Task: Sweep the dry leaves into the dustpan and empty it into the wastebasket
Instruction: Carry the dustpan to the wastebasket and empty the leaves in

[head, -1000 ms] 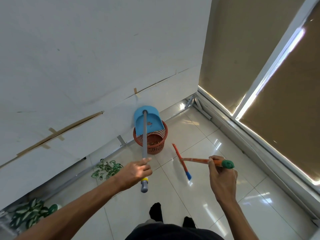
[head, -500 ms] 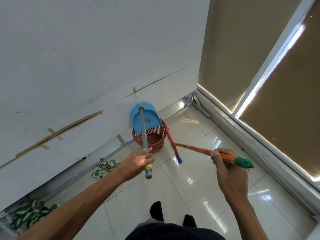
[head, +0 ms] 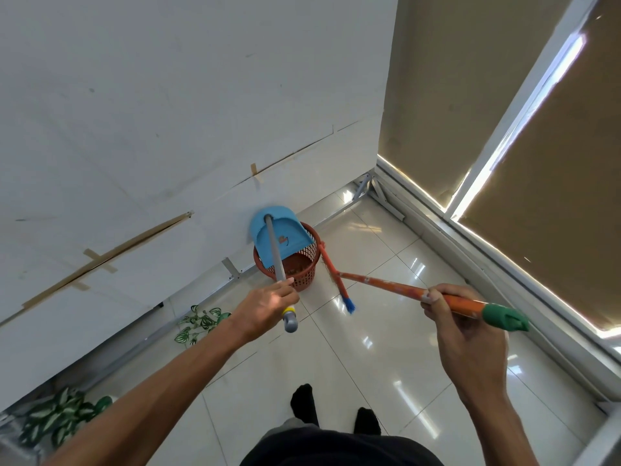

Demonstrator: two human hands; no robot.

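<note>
A blue dustpan (head: 285,235) is tipped over the red mesh wastebasket (head: 304,275), which stands against the white wall. Brown leaves lie inside the basket. My left hand (head: 265,306) grips the dustpan's long grey handle (head: 274,252) near its yellow-ringed end. My right hand (head: 460,324) holds the orange broom handle (head: 386,284) just below its green cap (head: 504,317). The broom's head (head: 334,275) with a blue tip rests on the floor just right of the basket.
Green patterned leaves (head: 198,322) lie on the tiles by the wall, and more (head: 57,418) at the lower left. A window with brown blinds (head: 537,163) runs along the right. My feet in black socks (head: 304,406) stand on the glossy tiled floor.
The dustpan has tilted further over the basket. My right hand has moved the broom toward the basket, its head now beside the rim. The view has come closer.
</note>
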